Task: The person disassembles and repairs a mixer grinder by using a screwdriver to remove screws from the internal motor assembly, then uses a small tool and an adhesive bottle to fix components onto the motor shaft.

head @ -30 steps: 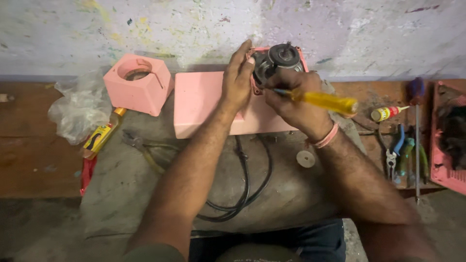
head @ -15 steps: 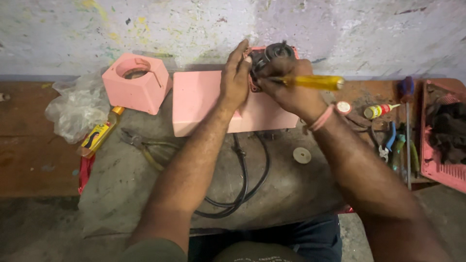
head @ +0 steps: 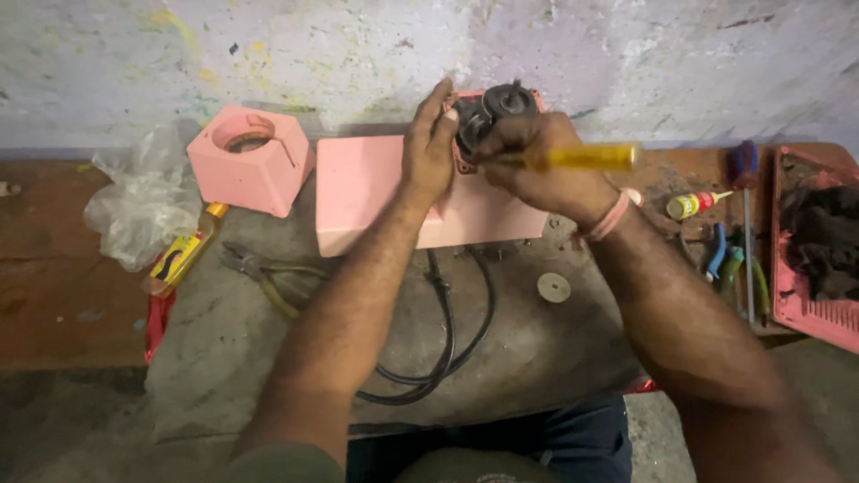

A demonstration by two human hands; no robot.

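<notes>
Motor (head: 488, 112), dark and round, sits at the desk's (head: 537, 340) far edge; left hand (head: 429, 148) clasps its side, right hand (head: 546, 161) grips a yellow-handled screwdriver (head: 577, 157) against it.

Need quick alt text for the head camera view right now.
Two bare hands work on a dark motor part over a pink housing: the left hand steadies it, the right hand holds a yellow-handled screwdriver. Pliers and a black cable lie on the bench.

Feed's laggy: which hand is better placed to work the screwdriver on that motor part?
Right hand, probably: it grips the yellow-handled screwdriver against the dark motor part, while the left hand braces it.
</notes>
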